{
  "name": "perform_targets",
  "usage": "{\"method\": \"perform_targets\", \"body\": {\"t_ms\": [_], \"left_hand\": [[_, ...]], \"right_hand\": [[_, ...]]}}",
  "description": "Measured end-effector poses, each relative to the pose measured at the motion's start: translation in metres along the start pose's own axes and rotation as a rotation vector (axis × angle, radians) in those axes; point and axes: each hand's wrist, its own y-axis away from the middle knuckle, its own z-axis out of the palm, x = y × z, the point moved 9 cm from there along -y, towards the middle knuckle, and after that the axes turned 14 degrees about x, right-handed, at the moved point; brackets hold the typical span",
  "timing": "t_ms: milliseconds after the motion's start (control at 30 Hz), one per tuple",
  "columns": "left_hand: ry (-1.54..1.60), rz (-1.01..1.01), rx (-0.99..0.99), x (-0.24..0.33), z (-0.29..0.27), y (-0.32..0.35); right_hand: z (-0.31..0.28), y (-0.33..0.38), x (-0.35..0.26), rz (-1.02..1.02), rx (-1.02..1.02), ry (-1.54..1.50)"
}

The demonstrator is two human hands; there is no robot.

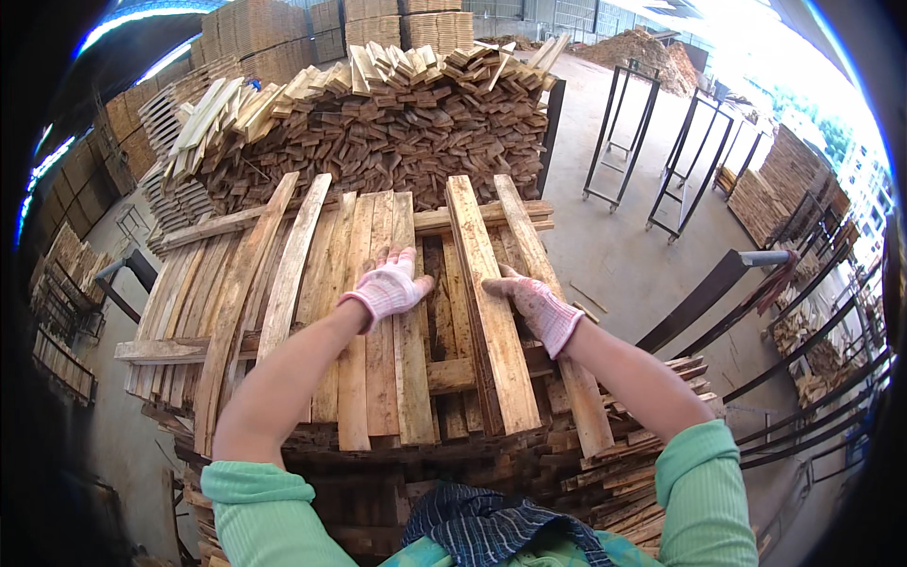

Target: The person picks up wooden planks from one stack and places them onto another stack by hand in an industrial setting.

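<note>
Planks (378, 283) lie side by side atop the stack (453, 472); gloved left hand (385, 288) and right hand (534, 302) rest flat, fingers spread, holding nothing.

Both forearms come up from the lower edge of the frame and converge toward its centre — bare from the elbow, with green ribbed sleeves pushed up near the bottom corners. The left hand (387, 289), in a white knit glove with a pinkish pattern, lies palm down, fingers spread forward and thumb pointing right. The right hand (534, 304) wears the same kind of glove — palm down too, fingers flat and angled toward the upper left, wrist slightly bent. Neither grip is closed.
</note>
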Motion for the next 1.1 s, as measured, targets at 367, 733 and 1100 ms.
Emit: {"method": "perform_targets", "body": {"t_ms": [367, 733, 1100], "left_hand": [[0.699, 0.010, 0.251, -0.054, 0.017, -0.030], [0.668, 0.107, 0.369, -0.035, -0.017, -0.028], [0.257, 0.251, 0.120, 0.044, -0.020, 0.010]], "right_hand": [[0.092, -0.012, 0.003, 0.004, -0.062, 0.792], [0.112, -0.027, -0.048, -0.497, 0.225, 1.291], [-0.005, -0.083, 0.012, -0.523, 0.350, 0.853]]}}
